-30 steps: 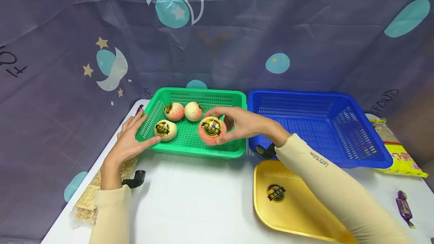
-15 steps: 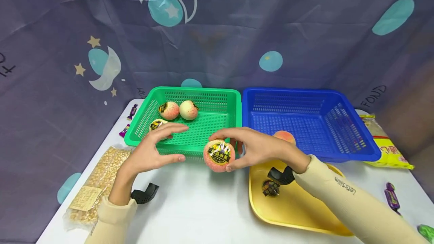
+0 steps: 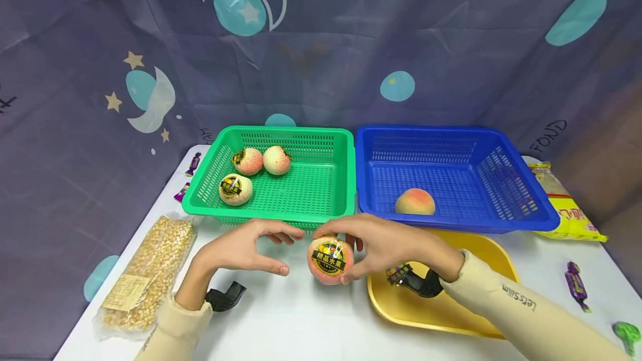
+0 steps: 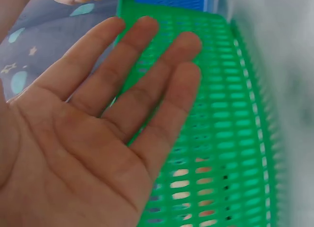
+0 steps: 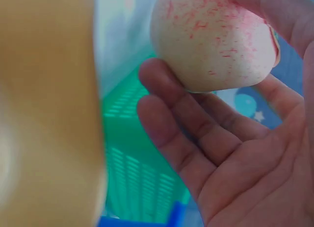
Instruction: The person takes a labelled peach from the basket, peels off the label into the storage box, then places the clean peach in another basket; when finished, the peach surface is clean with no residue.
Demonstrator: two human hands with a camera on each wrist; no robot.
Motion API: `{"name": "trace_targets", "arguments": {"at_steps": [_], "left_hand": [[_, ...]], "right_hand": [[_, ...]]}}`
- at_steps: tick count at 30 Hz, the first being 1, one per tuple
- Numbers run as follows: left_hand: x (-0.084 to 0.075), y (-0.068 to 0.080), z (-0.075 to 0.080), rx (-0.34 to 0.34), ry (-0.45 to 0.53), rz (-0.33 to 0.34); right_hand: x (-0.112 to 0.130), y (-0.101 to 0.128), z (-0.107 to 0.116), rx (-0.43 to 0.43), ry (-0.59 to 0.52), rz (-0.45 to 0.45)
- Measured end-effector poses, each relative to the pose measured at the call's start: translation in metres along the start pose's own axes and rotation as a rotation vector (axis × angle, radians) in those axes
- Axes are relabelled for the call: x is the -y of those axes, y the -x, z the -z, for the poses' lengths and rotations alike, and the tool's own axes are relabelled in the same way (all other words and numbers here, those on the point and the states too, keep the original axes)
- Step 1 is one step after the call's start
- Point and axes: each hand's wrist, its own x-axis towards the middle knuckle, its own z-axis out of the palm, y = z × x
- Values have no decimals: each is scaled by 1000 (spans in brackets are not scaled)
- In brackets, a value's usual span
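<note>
My right hand [image 3: 351,247] grips a pink-white peach [image 3: 329,259] with a black and gold sticker, just above the white table [image 3: 301,322] in front of the green basket [image 3: 266,217]. In the right wrist view the fingers [image 5: 196,134] and thumb curl round the peach [image 5: 211,40]. My left hand [image 3: 251,249] hovers open just left of the peach, holding nothing. The left wrist view shows its palm [image 4: 98,129] spread before the green basket's wall [image 4: 221,138]. Three more peaches [image 3: 236,189] lie in the green basket.
A blue basket [image 3: 451,224] at the right holds one peach [image 3: 414,203]. A yellow tray [image 3: 451,305] lies under my right forearm. A bag of popcorn kernels [image 3: 145,272] is at the left, a yellow packet [image 3: 567,210] at the far right, with wrapped candies [image 3: 574,284] near the table edges.
My right hand carried the peach out of the green basket and toward me, down over the table. My left hand left the basket's corner and came in beside the peach.
</note>
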Motion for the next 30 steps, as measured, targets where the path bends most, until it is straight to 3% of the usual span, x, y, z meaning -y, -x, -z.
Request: {"name": "trace_targets", "arguments": {"at_steps": [7, 14, 24, 30], "left_hand": [[17, -10, -8, 81, -15, 83], [31, -15, -14, 85, -29, 121], [30, -26, -29, 89, -67, 120], [27, -32, -42, 94, -59, 84]], "right_hand": [[-9, -1, -18, 67, 75, -44], [-16, -7, -31, 94, 159, -98], [-17, 1, -35, 68, 178, -123], [-16, 4, -34, 39, 219, -123]]}}
